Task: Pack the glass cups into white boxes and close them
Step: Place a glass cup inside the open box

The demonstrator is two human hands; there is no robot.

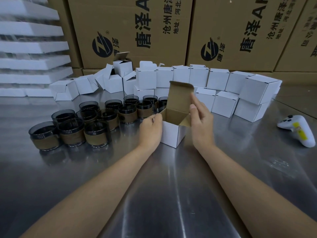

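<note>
Open box (172, 134) sits mid-table (171, 186), lid (180, 97) standing straight up and nothing inside, and the left hand (151, 129) has its fingers curled over the box's left rim, gripping it. The right hand (200, 121) is at the right side, fingers straight and pressed together, tips against the lid's edge. Cups (73, 133) cluster just left of the box, closed boxes (217, 79) stacked behind, a controller (298, 129) far right.

A warehouse packing station: big printed brown cartons (130, 31) stand stacked behind a steel surface (171, 186), white foam sheets (32, 47) are piled at the left, and many small white boxes (217, 79) and glass cups (72, 131) crowd the surface.
</note>
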